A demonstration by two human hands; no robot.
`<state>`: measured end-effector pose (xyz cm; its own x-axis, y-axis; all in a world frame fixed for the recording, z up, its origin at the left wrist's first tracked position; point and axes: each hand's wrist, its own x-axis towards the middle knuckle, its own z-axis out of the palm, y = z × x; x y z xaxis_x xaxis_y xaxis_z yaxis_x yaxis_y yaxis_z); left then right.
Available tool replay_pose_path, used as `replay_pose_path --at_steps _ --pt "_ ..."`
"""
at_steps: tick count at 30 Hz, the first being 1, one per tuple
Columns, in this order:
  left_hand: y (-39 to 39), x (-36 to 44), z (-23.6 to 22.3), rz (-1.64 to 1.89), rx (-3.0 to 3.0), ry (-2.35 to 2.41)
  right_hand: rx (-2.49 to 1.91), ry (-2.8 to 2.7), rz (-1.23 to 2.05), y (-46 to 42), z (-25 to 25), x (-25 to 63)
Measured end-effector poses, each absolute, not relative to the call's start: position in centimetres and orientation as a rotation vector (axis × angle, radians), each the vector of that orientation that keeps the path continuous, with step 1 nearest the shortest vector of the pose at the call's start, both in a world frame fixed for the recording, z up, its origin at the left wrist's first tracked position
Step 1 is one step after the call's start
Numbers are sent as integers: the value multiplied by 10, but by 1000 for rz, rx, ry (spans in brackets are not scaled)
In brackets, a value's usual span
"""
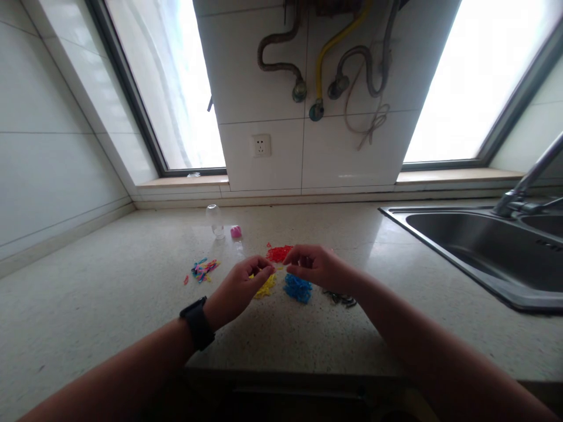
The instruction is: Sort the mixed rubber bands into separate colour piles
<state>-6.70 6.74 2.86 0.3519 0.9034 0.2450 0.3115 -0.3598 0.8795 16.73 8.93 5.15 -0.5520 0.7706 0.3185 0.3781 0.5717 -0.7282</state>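
Observation:
Over the counter, my left hand (240, 288), with a dark watch (197, 322) on the wrist, has its thumb and forefinger pinched together; anything between them is too small to make out. It partly covers a pile of small yellow band-like pieces (265, 287). Facing it, my right hand (315, 264) is slightly curled, with a small gap between thumb and forefinger. Beneath that hand lies a blue pile (298, 288), and just beyond the fingertips a red pile (278, 254). Dark pieces (341, 298) are partly hidden by the right forearm. A mixed-colour heap (204, 269) lies farther left.
A clear glass bottle (214, 221) and a small pink object (236, 232) stand behind the piles. At the right is a steel sink (457, 246) with a faucet (523, 187). The tiled wall holds a socket (261, 145) and pipes; the counter's front edge runs below my forearms.

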Motion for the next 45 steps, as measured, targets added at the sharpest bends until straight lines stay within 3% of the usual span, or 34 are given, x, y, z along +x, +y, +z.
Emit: replay_pose_path --at_steps 12,27,45 --pt "73 -73 28 1026 1853 1061 -935 -2290 623 86 49 154" --pt "90 -86 23 1173 1938 1221 -953 -2662 84 80 44 125" --pt "71 -76 24 1071 2248 1123 -911 -2217 493 82 49 141"
